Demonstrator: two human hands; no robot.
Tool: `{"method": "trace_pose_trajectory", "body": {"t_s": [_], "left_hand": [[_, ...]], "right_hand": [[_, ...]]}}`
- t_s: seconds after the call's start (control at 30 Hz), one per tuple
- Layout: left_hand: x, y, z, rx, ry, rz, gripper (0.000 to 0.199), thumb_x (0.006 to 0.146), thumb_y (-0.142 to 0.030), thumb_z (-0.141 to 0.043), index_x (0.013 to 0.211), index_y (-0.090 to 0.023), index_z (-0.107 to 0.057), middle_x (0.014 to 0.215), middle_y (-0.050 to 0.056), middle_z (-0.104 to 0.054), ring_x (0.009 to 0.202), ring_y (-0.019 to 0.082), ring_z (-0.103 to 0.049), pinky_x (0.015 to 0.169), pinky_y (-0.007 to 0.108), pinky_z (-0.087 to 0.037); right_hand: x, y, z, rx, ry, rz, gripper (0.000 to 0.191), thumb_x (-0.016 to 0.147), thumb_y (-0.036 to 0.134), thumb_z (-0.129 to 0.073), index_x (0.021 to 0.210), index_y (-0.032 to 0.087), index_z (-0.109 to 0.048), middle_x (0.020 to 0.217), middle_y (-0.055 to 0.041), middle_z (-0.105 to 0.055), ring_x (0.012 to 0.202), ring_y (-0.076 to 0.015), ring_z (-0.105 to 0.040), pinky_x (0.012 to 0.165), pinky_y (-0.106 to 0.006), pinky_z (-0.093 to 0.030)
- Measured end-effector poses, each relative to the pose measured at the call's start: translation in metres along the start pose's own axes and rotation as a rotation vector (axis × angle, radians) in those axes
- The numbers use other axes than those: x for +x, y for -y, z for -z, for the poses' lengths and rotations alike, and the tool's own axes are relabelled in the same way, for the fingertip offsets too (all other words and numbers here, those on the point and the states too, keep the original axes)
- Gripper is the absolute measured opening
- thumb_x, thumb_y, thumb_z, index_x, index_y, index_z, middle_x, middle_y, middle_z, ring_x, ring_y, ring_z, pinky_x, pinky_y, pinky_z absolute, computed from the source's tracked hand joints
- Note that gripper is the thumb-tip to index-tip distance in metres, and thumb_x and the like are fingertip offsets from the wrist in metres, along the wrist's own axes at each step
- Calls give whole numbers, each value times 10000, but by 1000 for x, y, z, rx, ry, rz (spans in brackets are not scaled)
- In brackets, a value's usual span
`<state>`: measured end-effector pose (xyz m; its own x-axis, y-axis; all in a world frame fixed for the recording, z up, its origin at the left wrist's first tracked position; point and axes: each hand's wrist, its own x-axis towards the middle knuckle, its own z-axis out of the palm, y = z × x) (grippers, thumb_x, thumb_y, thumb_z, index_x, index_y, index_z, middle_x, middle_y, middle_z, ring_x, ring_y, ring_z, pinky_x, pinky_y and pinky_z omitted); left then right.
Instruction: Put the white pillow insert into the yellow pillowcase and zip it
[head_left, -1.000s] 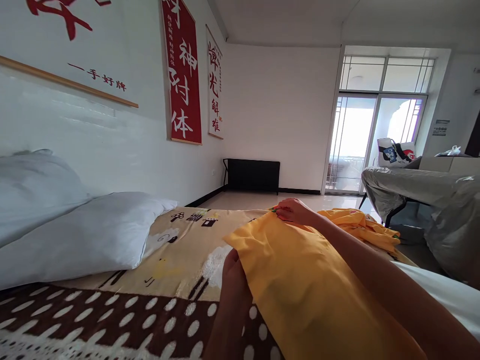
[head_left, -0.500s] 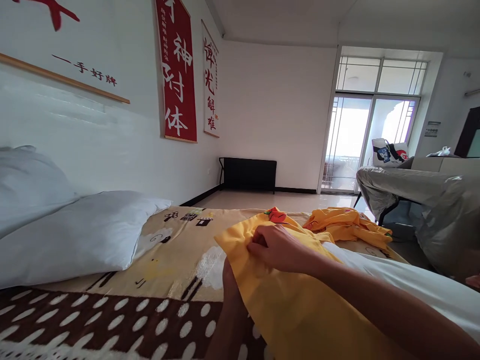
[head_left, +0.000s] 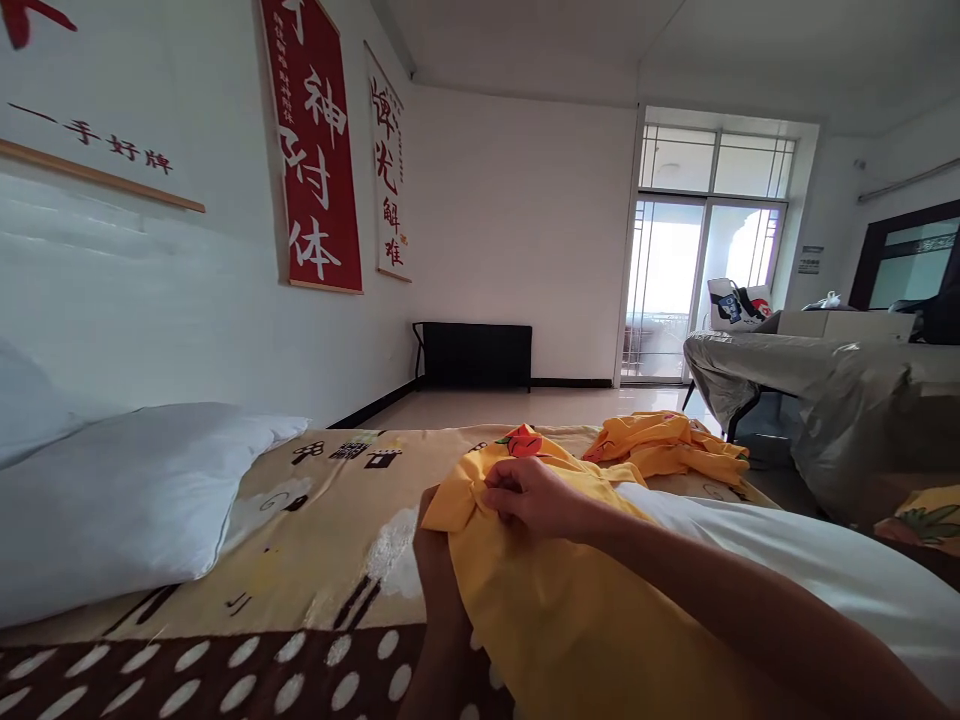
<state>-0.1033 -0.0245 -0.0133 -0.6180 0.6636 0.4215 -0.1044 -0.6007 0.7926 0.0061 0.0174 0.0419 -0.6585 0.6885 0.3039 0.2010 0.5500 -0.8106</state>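
Observation:
A yellow pillowcase [head_left: 555, 600] with a red fruit print near its top edge lies partly over a white pillow [head_left: 757, 530] that shows on the right. My right hand [head_left: 529, 495] is closed, pinching the fabric near its far left corner. Behind and beneath that corner, my left hand [head_left: 435, 540] grips the cloth from the left; most of its fingers are hidden by the fabric. Past my right forearm, a crumpled yellow printed cloth [head_left: 667, 445] rests on the bed.
A white pillow [head_left: 142, 500] lies on the left of the bed, over a beige and brown patterned blanket [head_left: 315, 540]. Plastic-covered furniture [head_left: 817, 390] stands at right. A black folded item [head_left: 476, 355] leans by the far wall. Yellow printed fabric [head_left: 926, 515] shows at the right edge.
The view has turned slightly to the right. My left hand has come up around the pillowcase corner, which is now bunched and folded down. My right hand keeps its pinch.

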Motion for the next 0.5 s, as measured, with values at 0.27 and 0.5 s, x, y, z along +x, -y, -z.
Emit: {"method": "trace_pose_trajectory", "body": {"t_s": [0.27,0.5], "left_hand": [[2,-23,13,112,167,217,290,565,-371,-707,738,-157,-615,533,-27,-514,509,114,-416,422,194,-330],[8,-38,16,258,185,202,318,551,-383,-763,743,-152,-658,588,-1,-585,596,141,-508,517,193,-402]], "right_hand": [[1,4,1,-38,-33,-3,168,846,246,-540,697,202,-476,616,48,-502,556,-76,-443,506,-198,-336],[-5,10,-6,-322,-109,126,125,791,179,-527,678,193,-476,630,49,-475,593,-80,-400,530,-209,-302]]}}
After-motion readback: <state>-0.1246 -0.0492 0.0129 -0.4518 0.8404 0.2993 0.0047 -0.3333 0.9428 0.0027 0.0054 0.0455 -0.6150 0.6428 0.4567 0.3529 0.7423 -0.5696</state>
